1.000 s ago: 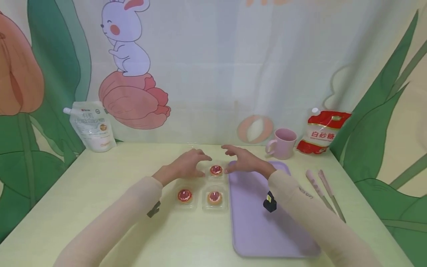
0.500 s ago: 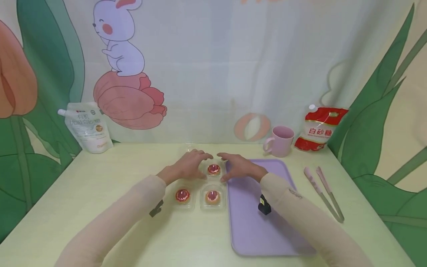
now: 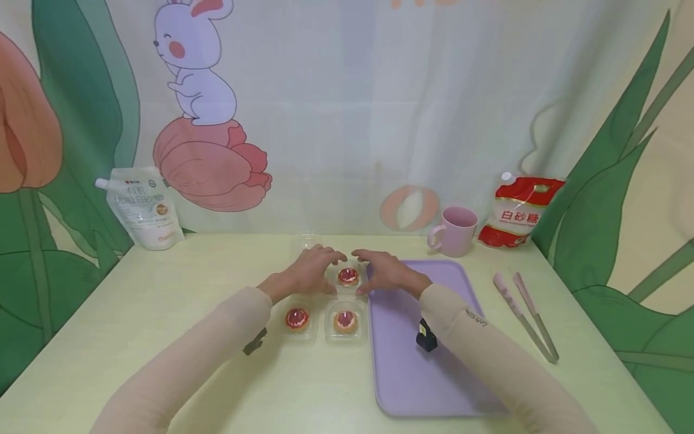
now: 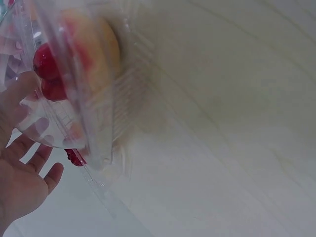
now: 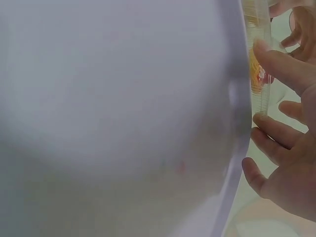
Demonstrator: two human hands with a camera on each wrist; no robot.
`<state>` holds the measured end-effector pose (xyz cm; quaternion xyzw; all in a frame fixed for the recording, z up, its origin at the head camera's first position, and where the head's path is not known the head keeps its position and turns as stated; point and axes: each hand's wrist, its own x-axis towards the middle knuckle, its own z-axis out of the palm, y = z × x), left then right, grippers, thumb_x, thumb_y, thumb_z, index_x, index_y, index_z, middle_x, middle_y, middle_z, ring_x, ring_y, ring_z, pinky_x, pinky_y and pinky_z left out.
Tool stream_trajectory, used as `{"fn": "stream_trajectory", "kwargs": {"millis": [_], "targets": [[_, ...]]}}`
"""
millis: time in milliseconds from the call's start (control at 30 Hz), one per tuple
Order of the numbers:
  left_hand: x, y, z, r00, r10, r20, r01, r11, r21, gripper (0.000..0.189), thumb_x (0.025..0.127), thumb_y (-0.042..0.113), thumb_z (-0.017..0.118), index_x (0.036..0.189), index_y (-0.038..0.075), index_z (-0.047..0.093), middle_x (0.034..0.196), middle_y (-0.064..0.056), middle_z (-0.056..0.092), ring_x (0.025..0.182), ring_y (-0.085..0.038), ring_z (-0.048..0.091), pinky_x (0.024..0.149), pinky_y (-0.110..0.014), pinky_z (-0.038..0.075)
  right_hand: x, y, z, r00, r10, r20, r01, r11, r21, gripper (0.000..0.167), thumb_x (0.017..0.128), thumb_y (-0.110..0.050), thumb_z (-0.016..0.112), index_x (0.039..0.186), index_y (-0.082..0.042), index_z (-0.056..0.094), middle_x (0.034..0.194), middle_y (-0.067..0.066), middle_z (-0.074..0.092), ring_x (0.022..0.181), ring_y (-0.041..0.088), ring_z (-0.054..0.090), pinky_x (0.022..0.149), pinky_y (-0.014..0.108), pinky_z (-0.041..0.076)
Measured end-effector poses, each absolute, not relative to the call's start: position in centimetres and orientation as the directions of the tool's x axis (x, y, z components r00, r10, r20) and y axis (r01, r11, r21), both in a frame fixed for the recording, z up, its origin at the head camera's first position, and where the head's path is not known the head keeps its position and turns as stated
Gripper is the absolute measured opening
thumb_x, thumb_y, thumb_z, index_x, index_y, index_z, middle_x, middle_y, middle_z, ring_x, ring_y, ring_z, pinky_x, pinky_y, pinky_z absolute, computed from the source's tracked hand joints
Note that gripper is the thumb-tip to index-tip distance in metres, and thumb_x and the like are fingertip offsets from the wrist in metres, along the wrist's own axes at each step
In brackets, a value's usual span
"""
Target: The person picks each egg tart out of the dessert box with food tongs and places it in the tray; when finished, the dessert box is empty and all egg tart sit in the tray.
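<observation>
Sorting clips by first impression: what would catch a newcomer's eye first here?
Probably the left hand and right hand, mid-picture in the head view, on either side of the farthest red-topped pastry. Next, perhaps, the large purple tray under the right forearm, and the white rabbit printed on the backdrop's upper left.

My left hand (image 4: 22, 185) is to the left of a clear domed plastic box (image 4: 101, 131), fingers (image 4: 53, 177) spread; I can't tell whether they touch it. Inside the box sits a yellowish pastry (image 4: 101, 52) topped with glossy red fruit (image 4: 51, 74). Another bit of red (image 4: 75, 157) shows at the box's lower edge, and pale desk (image 4: 232, 128) spreads to its right.
</observation>
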<state>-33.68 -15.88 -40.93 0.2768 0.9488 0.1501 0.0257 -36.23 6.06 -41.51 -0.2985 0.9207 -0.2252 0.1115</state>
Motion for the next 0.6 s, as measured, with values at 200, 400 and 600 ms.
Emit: {"fn": "stream_trajectory", "kwargs": {"millis": [200,400,600], "targets": [[-33.70,-15.90,-41.20,-0.845,0.533,0.042,0.521,0.804,0.285,0.066,0.079,0.026,0.085,0.136,0.012,0.057,0.125,-0.010,0.065,0.113,-0.027,0.052,0.100,-0.050,0.043,-36.23,5.89,-41.53,-0.796,-0.600,-0.075,-0.493,0.715,-0.495,0.093,0.075,-0.028,0.088,0.152,-0.009,0.039,0.146,0.019,0.054,0.137,0.038,0.049,0.114,0.063,0.030],[-33.83,-15.68,-41.53,-0.847,0.530,0.050,0.524,0.814,0.249,0.067,0.079,0.032,0.086,0.136,0.014,0.057,0.130,-0.008,0.064,0.113,-0.026,0.052,0.100,-0.048,0.044,-35.98,5.60,-41.54,-0.798,-0.598,-0.068,-0.502,0.723,-0.475,0.092,0.073,-0.031,0.089,0.150,-0.011,0.043,0.144,0.016,0.056,0.135,0.037,0.050,0.112,0.066,0.030],[-33.82,-15.52,-41.58,-0.853,0.521,0.040,0.516,0.828,0.220,0.071,0.077,0.035,0.086,0.138,0.015,0.055,0.134,-0.007,0.061,0.120,-0.027,0.050,0.105,-0.049,0.042,-36.09,5.36,-41.86,-0.799,-0.600,-0.047,-0.514,0.721,-0.464,0.086,0.073,-0.030,0.089,0.146,-0.012,0.048,0.144,0.012,0.057,0.133,0.036,0.052,0.111,0.064,0.032]]}}
